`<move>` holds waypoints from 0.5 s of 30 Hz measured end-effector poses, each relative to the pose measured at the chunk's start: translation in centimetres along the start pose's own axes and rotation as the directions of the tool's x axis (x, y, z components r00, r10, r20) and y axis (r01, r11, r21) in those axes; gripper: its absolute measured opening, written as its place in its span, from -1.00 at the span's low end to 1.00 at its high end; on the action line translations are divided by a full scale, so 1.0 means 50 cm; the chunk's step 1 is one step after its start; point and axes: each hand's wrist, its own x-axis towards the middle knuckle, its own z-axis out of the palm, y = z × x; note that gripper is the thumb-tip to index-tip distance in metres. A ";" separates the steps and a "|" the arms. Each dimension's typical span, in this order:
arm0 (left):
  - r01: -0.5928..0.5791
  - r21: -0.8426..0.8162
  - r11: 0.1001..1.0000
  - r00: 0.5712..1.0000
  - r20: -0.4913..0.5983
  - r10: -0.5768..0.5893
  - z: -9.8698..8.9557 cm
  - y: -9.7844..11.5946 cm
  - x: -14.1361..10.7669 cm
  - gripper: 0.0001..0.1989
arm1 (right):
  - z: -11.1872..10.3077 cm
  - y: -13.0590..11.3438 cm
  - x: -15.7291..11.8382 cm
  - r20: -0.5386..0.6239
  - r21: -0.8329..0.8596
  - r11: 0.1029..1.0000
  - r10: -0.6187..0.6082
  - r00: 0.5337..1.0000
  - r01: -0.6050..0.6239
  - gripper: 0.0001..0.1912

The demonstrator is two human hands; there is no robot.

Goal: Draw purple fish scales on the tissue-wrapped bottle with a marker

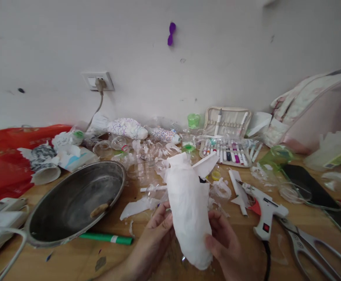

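The left hand and right hand pinch a white paper-covered shape from either side, holding it over the near edge of the table, between the metal pan and what seems a glue gun.

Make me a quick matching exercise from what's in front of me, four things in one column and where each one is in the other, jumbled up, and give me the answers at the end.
Things:
1. white papered shape
2. glue gun
3. green tube
4. purple piece

Places:
A. up on the wall
B. next to the scissors
C. between the left hand and the right hand
D. by the near rim of the oval metal dish

Right pairs: 1-C, 2-B, 3-D, 4-A
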 end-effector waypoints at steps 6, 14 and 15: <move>0.086 -0.027 0.996 0.996 0.000 -0.086 0.017 0.003 -0.005 -0.67 | 0.019 -0.001 -0.018 -0.127 -0.156 0.987 0.015 0.992 -0.035 -0.48; 0.153 0.008 0.988 0.988 -0.016 -0.153 -0.009 -0.008 -0.032 -0.47 | -0.002 0.005 -0.025 0.306 -0.670 0.489 -0.504 0.808 0.559 -0.60; 0.168 -0.002 0.986 0.985 -0.036 -0.168 -0.009 -0.007 -0.031 -0.46 | -0.004 0.003 -0.023 0.353 -0.707 0.377 -0.546 0.760 0.599 -0.55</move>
